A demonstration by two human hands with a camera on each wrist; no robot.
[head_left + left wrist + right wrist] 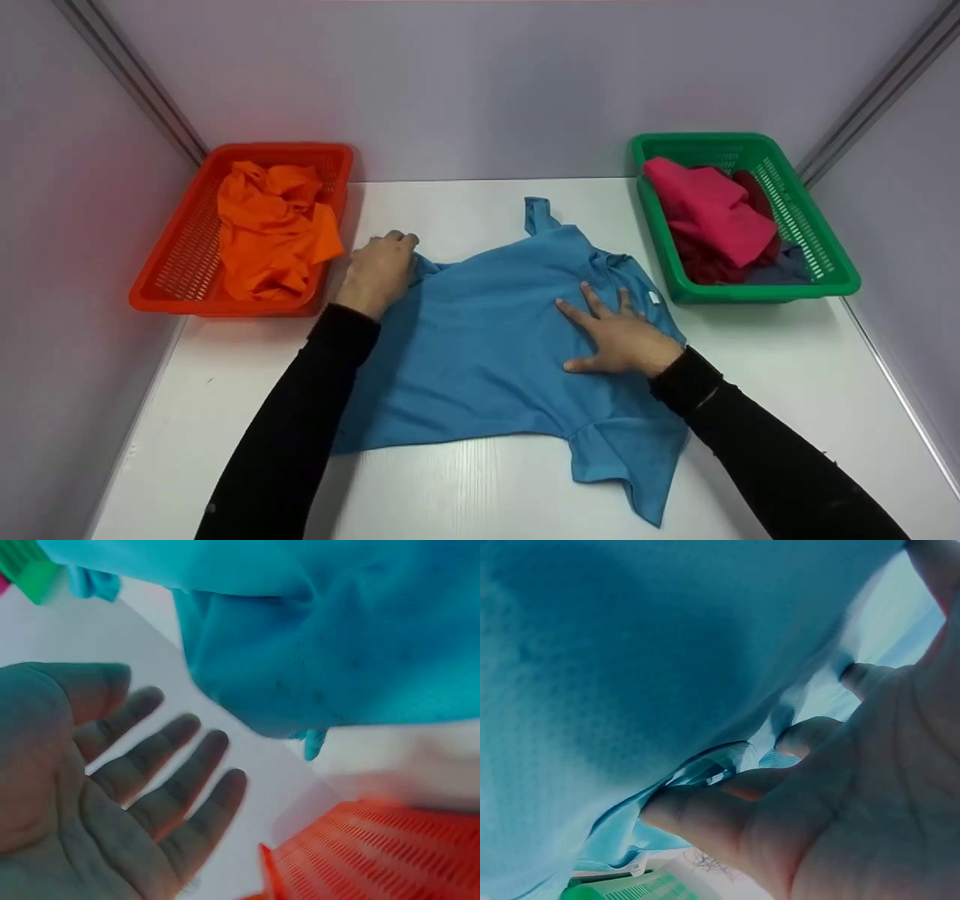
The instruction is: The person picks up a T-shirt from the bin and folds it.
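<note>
Resting wide-spread fingers on the blue shirt (487, 337), right hand (622, 337) seemingly steadies it. Left hand (380, 271) near shirt's edge, fingers loosely extended, gripping nothing. Just beyond those, red basket (176, 306); farther, outward of right fingers, green basket (765, 293). Both probably set aside, giving the shirt room.

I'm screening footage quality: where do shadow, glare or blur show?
Head: a shadow darkens the blue shirt beside the left sleeve; the table shows faint sheen. Left wrist: the left hand is dim, the red basket blurred. Right wrist: a dark patch shades the shirt.
</note>
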